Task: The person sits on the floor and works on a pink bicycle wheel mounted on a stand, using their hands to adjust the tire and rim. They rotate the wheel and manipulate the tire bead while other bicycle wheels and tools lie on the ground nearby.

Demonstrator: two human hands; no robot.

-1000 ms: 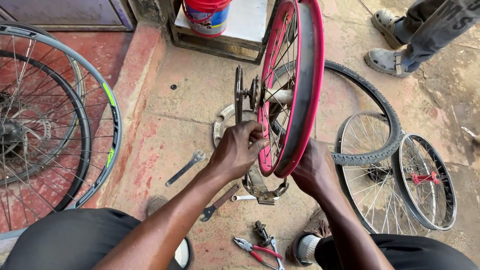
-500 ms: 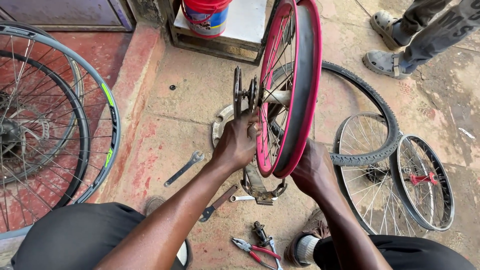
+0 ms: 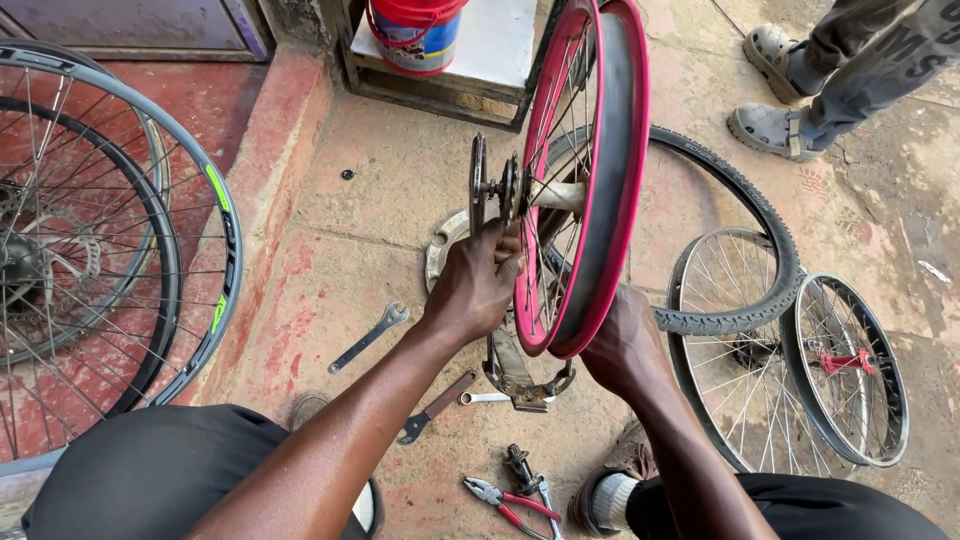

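Your left hand (image 3: 478, 285) pinches the sprocket (image 3: 480, 190) on the upright pink wheel (image 3: 590, 180); your right hand (image 3: 622, 345) grips its rim below. Spanner (image 3: 368, 338) and pliers (image 3: 510, 498) lie untouched on the floor; hub work looks unfinished.

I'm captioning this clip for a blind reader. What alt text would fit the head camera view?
A person holds a pink-rimmed bicycle wheel upright, left hand at the sprocket on its hub, right hand against the rim's lower edge. Spanners, red-handled pliers, a loose tyre and spare wheels lie on the concrete floor.
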